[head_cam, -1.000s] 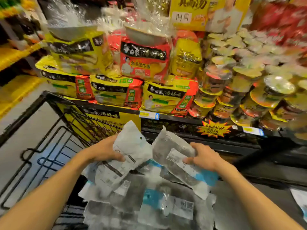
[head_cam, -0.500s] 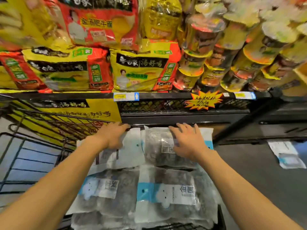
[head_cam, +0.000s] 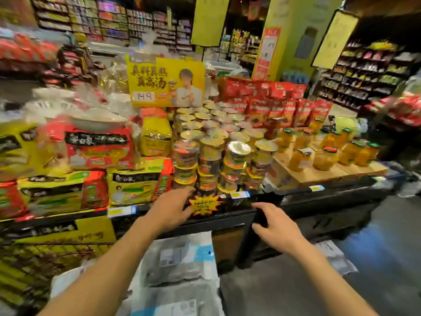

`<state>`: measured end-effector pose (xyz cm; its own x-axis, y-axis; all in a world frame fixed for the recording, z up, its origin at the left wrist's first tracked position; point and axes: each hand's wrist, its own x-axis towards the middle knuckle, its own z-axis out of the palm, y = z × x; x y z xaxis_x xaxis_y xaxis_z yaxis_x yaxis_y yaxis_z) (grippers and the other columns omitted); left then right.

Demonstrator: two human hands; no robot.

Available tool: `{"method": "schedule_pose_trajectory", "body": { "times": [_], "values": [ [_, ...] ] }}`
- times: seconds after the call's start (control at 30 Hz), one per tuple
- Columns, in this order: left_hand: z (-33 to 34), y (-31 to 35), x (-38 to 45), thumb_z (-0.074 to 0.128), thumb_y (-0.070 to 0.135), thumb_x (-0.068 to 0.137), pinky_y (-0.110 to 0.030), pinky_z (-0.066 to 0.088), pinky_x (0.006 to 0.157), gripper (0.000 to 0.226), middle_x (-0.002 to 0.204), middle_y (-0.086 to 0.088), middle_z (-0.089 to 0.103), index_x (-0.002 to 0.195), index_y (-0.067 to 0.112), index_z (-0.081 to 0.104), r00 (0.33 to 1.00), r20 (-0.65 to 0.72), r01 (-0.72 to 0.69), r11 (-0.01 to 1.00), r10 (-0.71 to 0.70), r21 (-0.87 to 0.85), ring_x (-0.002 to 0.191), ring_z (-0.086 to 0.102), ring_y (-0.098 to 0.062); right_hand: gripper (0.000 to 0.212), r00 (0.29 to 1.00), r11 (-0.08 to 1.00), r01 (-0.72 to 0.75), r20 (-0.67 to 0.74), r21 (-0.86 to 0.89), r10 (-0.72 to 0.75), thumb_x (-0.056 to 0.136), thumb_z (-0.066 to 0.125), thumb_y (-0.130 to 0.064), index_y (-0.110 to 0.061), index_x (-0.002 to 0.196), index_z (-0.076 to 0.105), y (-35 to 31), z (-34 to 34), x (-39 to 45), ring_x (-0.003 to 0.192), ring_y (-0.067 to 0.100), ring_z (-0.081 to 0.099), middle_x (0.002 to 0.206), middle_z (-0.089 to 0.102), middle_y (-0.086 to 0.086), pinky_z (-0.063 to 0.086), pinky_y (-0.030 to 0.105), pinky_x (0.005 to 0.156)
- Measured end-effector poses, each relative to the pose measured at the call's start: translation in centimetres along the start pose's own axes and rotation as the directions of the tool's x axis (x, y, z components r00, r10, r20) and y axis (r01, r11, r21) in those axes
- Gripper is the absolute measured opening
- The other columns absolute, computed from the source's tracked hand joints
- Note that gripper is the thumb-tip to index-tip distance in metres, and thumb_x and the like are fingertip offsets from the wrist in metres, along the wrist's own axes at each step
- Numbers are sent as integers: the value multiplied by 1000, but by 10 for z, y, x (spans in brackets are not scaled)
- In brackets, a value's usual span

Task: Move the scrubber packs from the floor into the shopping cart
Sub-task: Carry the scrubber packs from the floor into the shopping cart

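Several scrubber packs [head_cam: 180, 263], grey pads in clear plastic with white and blue labels, lie piled in the shopping cart below my arms. The cart's dark wire side [head_cam: 57, 254] shows at the lower left. Another scrubber pack [head_cam: 335, 256] lies on the grey floor to the right, beside the display base. My left hand [head_cam: 170, 208] hovers above the pile with fingers spread, holding nothing. My right hand [head_cam: 278, 226] is raised to the right of the cart, fingers apart and empty, up and left of the floor pack.
A low black display stand [head_cam: 227, 215] directly ahead carries noodle packs [head_cam: 132, 188], stacked cup noodles [head_cam: 211, 160] and orange jars [head_cam: 323, 156]. A yellow promotional sign [head_cam: 164, 80] stands on top. Store shelves [head_cam: 364, 74] line the right. Grey floor [head_cam: 296, 288] runs along the right.
Both hands have let go of the packs they laid on the cart's pile and lifted off it. My view has tilted upward and the right hand has swung right.
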<state>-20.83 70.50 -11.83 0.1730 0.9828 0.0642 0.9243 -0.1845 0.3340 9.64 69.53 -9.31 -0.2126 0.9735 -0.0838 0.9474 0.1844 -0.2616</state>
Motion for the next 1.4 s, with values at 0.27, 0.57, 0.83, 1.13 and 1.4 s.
{"method": "schedule_pose_trajectory", "body": {
  "times": [0.27,0.57,0.83,1.13,1.4],
  "values": [
    [28,240,59,61,38,95,-45,48,103,68,147,-6,56,155,21,34,951,-24,-307,952,307,2,133,54,-29,60,933,964,-250,-246,85,264,96,61,-46,-33,150,41,197,-109,-120,140,18,45,151,48,-7,44,40,105],
    [82,461,127,62,40,95,-42,45,107,63,146,-7,54,151,23,37,841,4,-539,839,541,-74,133,52,-27,53,721,799,-484,-356,356,595,91,72,-35,-18,139,56,399,-149,-236,133,24,56,142,61,6,44,41,108],
    [149,601,203,63,39,94,-42,45,110,64,149,-2,53,151,23,39,736,54,-654,730,675,-199,136,51,-21,52,561,662,-618,-353,423,749,93,71,-35,-19,140,54,512,-177,-261,134,21,55,144,59,5,43,36,107],
    [223,749,332,68,35,93,-42,51,101,58,131,-8,64,144,23,46,704,102,-641,691,703,-332,122,62,-26,55,415,535,-694,-340,481,844,90,68,-46,-30,140,52,664,-221,-238,132,20,54,144,57,-1,47,46,106],
    [304,892,406,67,35,94,-38,48,102,57,139,-5,61,146,25,45,644,160,-652,647,748,-396,126,59,-23,54,325,445,-740,-310,504,893,94,67,-45,-31,143,48,808,-239,-246,135,20,52,147,53,0,46,43,107]
  ]
}}
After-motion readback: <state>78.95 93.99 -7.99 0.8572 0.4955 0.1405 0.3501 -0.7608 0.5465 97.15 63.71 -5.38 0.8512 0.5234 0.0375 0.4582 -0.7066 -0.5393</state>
